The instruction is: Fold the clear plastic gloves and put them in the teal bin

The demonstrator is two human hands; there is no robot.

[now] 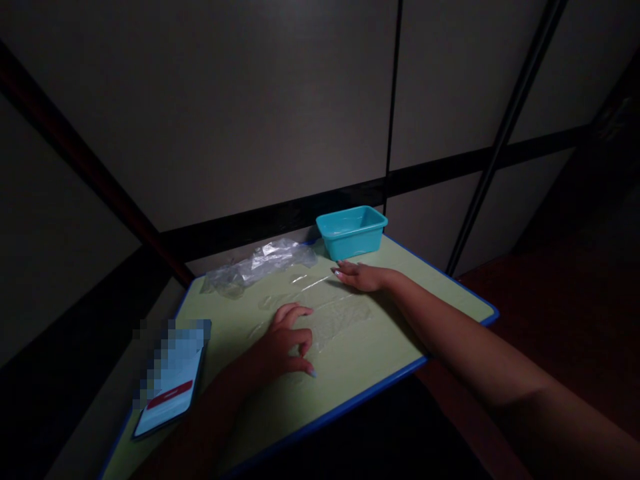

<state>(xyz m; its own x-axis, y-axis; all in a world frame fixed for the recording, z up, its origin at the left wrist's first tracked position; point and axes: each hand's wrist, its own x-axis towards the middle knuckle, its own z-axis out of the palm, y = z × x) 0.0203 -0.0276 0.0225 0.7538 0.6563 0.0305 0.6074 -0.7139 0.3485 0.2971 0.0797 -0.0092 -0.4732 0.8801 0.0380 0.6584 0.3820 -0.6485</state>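
Nearest to me, left of my left fingers and closer in, a phone (173, 387) lies on the desk (350, 373), its screen lit with a red bar low on it; the upper left is pixelated. My left hand (287, 343) comes in from the left, fingers curled and apart, thumb well clear of the index finger. I see nothing pinched between them; whether the tips press down or hover, I can't tell. Between my two hands a thin clear plastic sheet (345, 322) is spread over the desk, its near part just right of my left fingers. A little farther off, my right hand (364, 277) is held palm down, fingers extended at the sheet's far side and gripping nothing that I can see. Beyond my left fingers lies crumpled clear plastic (267, 263). Just past my right fingers stands a turquoise tub (354, 241), upright, and behind it rise pale panels (280, 113) with dark strips.
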